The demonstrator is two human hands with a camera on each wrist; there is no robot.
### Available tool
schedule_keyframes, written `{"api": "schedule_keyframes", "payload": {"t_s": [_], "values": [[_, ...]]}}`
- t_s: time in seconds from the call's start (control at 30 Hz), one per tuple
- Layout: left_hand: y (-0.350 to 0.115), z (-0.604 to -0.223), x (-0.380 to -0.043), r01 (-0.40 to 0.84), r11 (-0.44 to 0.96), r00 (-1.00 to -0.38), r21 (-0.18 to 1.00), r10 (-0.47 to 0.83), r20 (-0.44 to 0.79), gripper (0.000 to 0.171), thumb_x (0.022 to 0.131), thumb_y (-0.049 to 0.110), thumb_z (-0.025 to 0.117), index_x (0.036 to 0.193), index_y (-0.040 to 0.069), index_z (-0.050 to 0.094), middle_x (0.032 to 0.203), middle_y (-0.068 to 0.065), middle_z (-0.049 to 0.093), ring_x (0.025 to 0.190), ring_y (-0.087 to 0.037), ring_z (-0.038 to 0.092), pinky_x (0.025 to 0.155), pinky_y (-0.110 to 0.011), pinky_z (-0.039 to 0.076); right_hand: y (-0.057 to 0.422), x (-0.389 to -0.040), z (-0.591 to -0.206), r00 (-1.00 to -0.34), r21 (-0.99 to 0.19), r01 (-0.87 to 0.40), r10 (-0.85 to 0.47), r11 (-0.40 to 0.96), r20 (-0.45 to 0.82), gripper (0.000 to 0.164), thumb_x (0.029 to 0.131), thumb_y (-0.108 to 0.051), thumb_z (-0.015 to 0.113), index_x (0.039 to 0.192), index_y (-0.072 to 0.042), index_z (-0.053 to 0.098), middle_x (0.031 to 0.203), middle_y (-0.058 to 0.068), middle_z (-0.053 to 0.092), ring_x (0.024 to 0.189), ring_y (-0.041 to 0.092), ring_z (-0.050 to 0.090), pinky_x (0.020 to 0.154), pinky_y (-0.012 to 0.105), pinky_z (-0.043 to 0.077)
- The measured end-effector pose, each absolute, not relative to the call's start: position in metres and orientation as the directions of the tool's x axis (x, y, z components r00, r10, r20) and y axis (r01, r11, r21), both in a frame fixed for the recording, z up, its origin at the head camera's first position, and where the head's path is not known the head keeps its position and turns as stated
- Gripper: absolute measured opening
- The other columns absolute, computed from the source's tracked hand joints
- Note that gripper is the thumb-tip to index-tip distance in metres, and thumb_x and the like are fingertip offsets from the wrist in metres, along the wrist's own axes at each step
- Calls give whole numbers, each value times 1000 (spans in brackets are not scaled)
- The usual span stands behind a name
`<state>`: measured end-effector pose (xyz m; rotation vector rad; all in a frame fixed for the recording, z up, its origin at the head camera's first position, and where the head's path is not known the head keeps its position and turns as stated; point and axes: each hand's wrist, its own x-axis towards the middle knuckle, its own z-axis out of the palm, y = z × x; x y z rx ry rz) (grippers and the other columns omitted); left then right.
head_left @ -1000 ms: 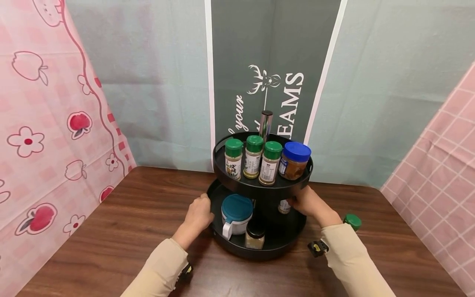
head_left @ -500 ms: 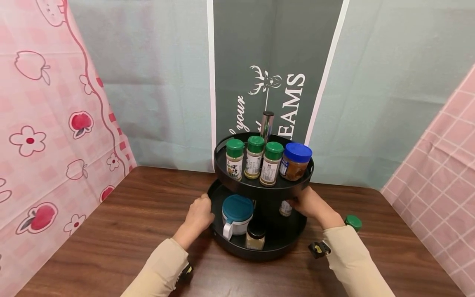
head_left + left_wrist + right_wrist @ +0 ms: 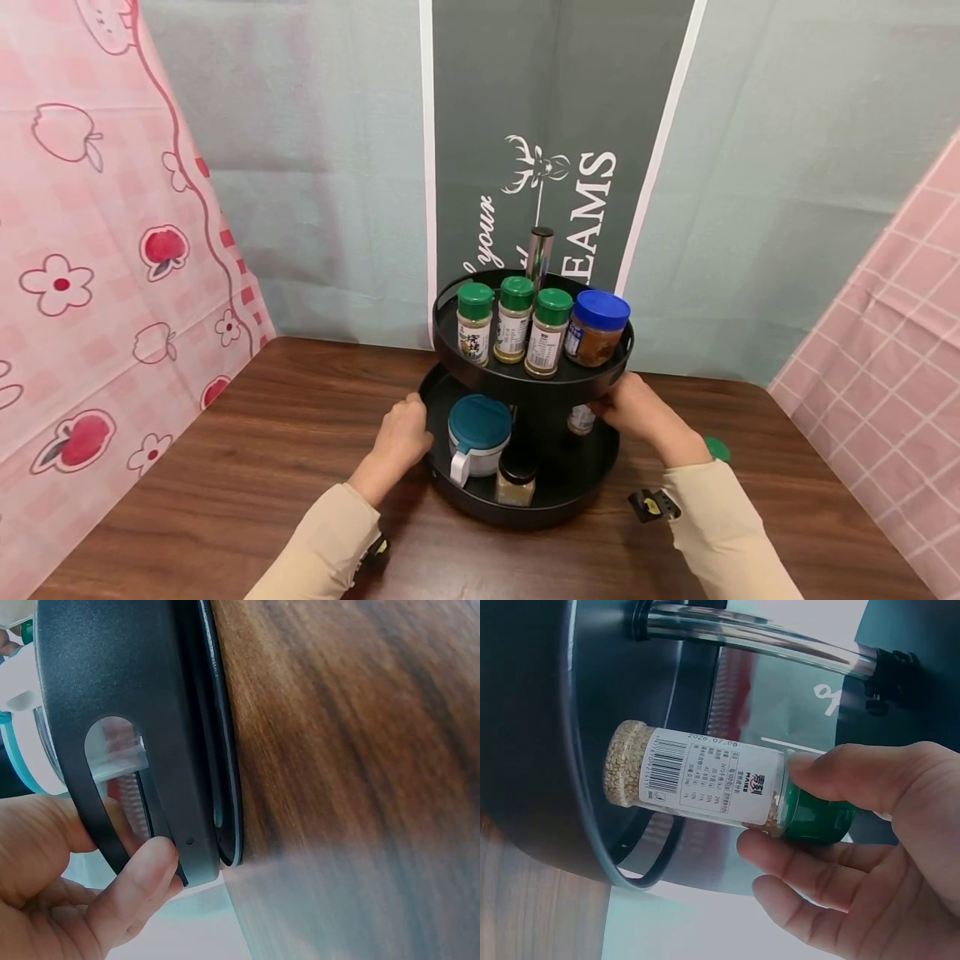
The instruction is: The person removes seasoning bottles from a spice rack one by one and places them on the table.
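Two cream sleeves (image 3: 322, 533) come in over the wooden table (image 3: 240, 458), each with a dark wrist camera (image 3: 651, 504) partly showing at the cuff. The hands are apart, on opposite sides of a black two-tier rack (image 3: 525, 515). In the lower tier, toward the near edge, stands a small black-lidded jar (image 3: 516, 483); behind it is a teal-lidded pot (image 3: 480, 425), its white handle pointing nearward and slightly left. The left hand (image 3: 402, 433) grips the slotted rim of the lower tier, thumb on the outside.

The right hand (image 3: 637, 412) pinches a seasoning bottle (image 3: 705, 776) by its green cap and neck, inside the lower tier at the right. The bottle's long axis runs close to upright, roughly along the chrome pole (image 3: 539, 250), cap up, base down; whether the base touches the tier floor cannot be told. From the head its top is hidden by fingers and the upper tier.

Beyond the right sleeve, a green cap (image 3: 717, 448) peeks out, the rest covered. Above stand three green-capped shakers (image 3: 545, 342) and a blue-lidded jar (image 3: 597, 329). The backdrop cloth's (image 3: 322, 167) lettering is partly blocked.
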<state>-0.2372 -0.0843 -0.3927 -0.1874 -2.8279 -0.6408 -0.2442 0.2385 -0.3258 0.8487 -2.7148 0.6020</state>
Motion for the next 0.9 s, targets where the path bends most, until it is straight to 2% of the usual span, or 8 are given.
{"api": "schedule_keyframes", "payload": {"t_s": [0.37,0.67,0.9], "values": [[-84,-393,-237,168,893,-965,417,64,253,31,65,-1,69,90,-9,52,79,-24,57,70,-39,61,60,-44,49,239,-244,-326,-781,-293,-615,-513,732,356,13,74,6,69,83,-2,64,77,6,63,70,19,56,59,38,44],[-85,-392,-237,167,892,-966,421,63,251,32,65,-1,69,90,-9,51,79,-25,57,70,-39,61,61,-44,49,248,-243,-322,-806,-297,-583,-489,757,334,15,78,2,67,90,-5,62,83,4,58,73,19,54,61,37,43],[-85,-393,-237,175,893,-962,414,67,264,32,65,0,70,89,-9,51,79,-25,58,70,-40,61,61,-44,50,255,-239,-316,-833,-253,-536,-455,805,316,19,80,-1,65,97,0,55,83,8,53,74,24,51,62,42,41]]}}
